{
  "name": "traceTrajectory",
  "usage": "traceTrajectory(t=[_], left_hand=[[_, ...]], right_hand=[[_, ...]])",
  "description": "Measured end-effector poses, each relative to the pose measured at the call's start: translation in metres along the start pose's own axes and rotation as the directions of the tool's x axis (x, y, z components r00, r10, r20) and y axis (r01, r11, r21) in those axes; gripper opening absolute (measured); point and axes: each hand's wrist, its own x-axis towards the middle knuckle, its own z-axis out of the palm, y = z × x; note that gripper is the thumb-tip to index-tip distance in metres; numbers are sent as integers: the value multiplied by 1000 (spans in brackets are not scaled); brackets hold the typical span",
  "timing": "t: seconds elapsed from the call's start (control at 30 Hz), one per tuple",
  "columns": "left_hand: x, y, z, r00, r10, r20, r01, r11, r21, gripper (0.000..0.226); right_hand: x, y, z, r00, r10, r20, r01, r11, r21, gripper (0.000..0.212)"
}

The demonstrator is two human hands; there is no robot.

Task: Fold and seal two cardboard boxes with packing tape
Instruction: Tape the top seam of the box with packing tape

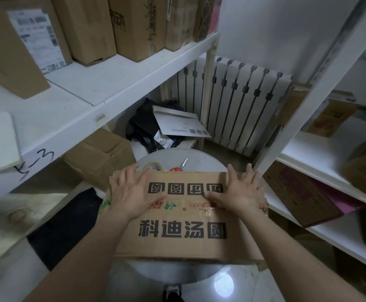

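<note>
A brown cardboard box with black printed characters lies on a round glass table, its top flaps closed with clear tape along the centre seam. My left hand presses flat on the left part of the top, fingers spread. My right hand lies flat on the right part, fingers spread over the edge. A roll of packing tape sits on the table just behind the box, partly hidden by it. Red-handled scissors lie beside the roll.
White shelves with cardboard boxes stand on the left. More shelves with boxes stand on the right. A white radiator is at the back wall. Black bags and a white envelope are piled behind the table.
</note>
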Motion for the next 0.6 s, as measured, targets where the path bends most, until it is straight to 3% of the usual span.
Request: traceTrajectory(t=[0.13,0.27,0.47,0.6], left_hand=[[33,-1,-9,994,56,-91,-59,998,-33,49],[85,-3,-15,997,41,-63,-43,998,-36,33],[159,0,3,969,41,243,-48,999,22,34],[199,7,46,853,-18,521,16,1000,9,44]], right_hand=[[23,-48,0,993,-113,-20,113,993,27,99],[45,-80,4,981,-194,6,194,981,-4,72],[98,-102,18,954,-269,134,269,963,17,49],[143,-109,33,915,-298,272,310,951,-1,46]])
